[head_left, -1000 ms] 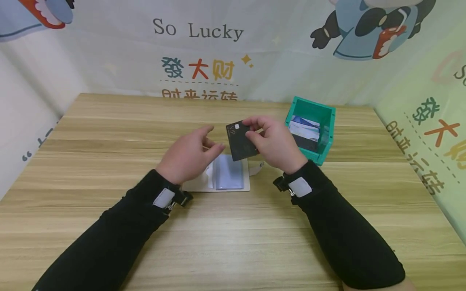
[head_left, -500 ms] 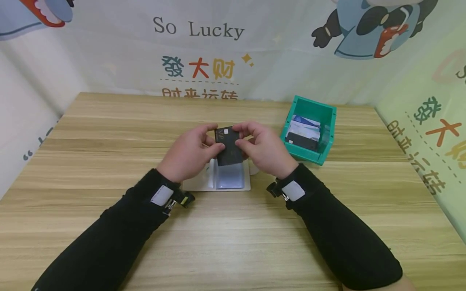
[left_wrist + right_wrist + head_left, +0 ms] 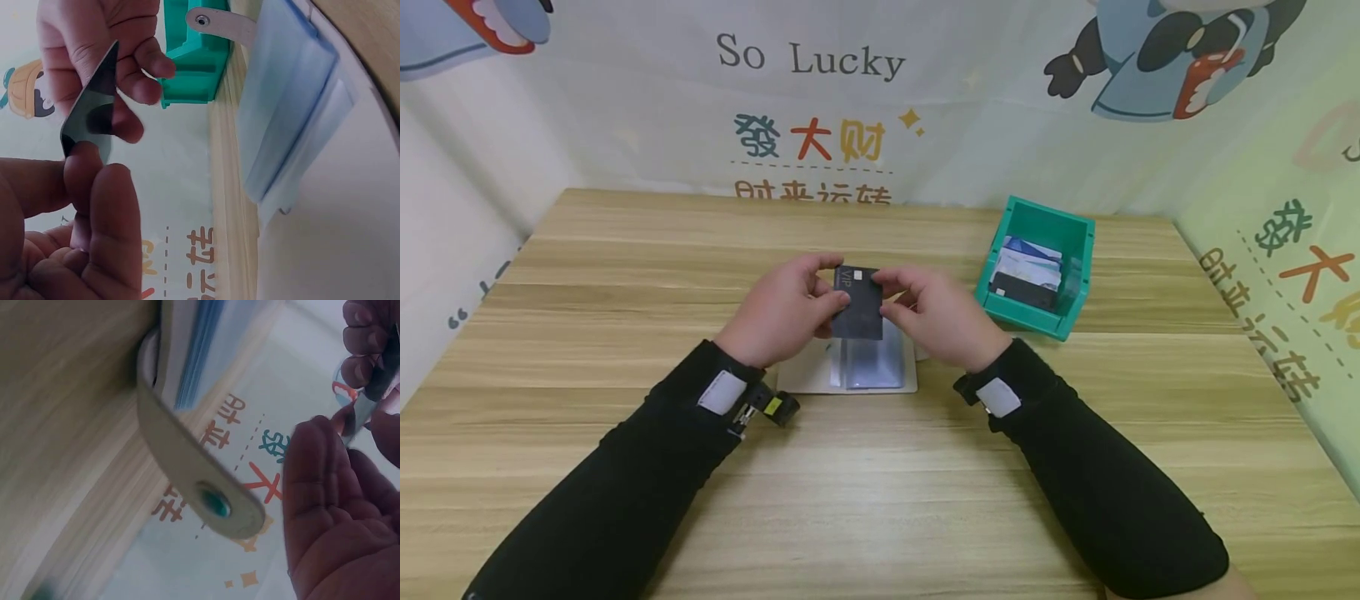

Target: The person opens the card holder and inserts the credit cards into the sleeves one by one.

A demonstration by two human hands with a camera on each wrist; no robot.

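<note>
In the head view a black VIP card is held up in the middle, above a pale card holder. My left hand pinches the card's left side between thumb and fingers. At its right edge is my right hand, with its fingertips touching or very near the card. In the right wrist view the right hand's fingers look fairly straight. The card holder lies open on the table, showing clear plastic sleeves. Its snap strap sticks out to the right.
A green bin stands behind and right of the right hand, holding several cards. The wooden table backs onto a printed cloth, and another cloth hangs along the right side.
My right hand brought the card leftward to the left hand, which took hold of its left side. Over the last half second the card shifted slightly left and the right thumb slid to its edge.
</note>
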